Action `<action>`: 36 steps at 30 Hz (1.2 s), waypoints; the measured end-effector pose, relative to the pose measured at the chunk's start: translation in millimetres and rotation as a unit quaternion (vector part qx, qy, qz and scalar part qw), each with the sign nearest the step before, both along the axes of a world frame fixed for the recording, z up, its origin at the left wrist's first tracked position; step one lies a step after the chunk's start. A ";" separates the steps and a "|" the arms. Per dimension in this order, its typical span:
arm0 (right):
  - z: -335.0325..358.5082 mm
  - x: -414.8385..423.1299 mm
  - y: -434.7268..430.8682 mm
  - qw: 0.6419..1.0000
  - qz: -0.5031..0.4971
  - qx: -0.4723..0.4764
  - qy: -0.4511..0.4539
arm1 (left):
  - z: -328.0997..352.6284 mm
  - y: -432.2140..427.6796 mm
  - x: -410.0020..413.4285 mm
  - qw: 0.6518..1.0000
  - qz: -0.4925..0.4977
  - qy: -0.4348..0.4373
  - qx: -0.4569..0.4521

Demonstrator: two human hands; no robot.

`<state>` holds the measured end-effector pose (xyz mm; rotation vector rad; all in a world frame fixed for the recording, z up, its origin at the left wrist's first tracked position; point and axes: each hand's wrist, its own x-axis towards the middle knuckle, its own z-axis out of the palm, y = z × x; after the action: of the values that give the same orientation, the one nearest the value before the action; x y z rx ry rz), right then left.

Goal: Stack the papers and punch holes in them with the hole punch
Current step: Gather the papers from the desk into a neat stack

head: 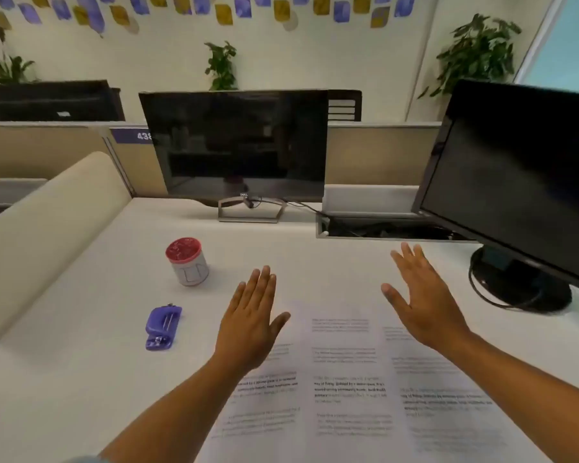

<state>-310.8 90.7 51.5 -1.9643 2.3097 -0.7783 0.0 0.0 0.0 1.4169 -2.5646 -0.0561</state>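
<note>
Three printed sheets of paper (346,379) lie side by side, partly overlapping, on the white desk (81,379) in front of me. My left hand (251,322) hovers flat and open over the left sheet, holding nothing. Over the upper part of the right sheet, my right hand (422,295) is spread open and empty. The purple hole punch (163,327) lies on the desk to the left of my left hand, apart from the papers.
A white cup with a red top (188,262) stands behind the punch. A dark monitor (238,145) sits at the back centre, and a second monitor (515,182) with round base (522,289) at right. An open cable tray (381,227) lies between them. A beige partition (47,222) borders the left.
</note>
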 end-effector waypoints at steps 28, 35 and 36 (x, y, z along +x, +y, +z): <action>-117.3 48.3 107.6 0.979 -0.046 0.186 -0.065 | -96.7 88.3 19.3 0.993 0.016 0.020 0.119; -86.8 12.7 118.3 0.935 -0.276 0.135 -0.176 | -99.4 87.4 20.8 0.992 0.011 0.045 0.119; -82.2 4.2 121.2 0.920 -0.315 0.153 -0.178 | -100.0 87.2 21.0 0.992 0.010 0.046 0.120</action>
<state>-306.6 211.9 -30.7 -0.8602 2.6178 -0.6572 21.0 87.2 -100.0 1.4808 -2.5359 -0.4303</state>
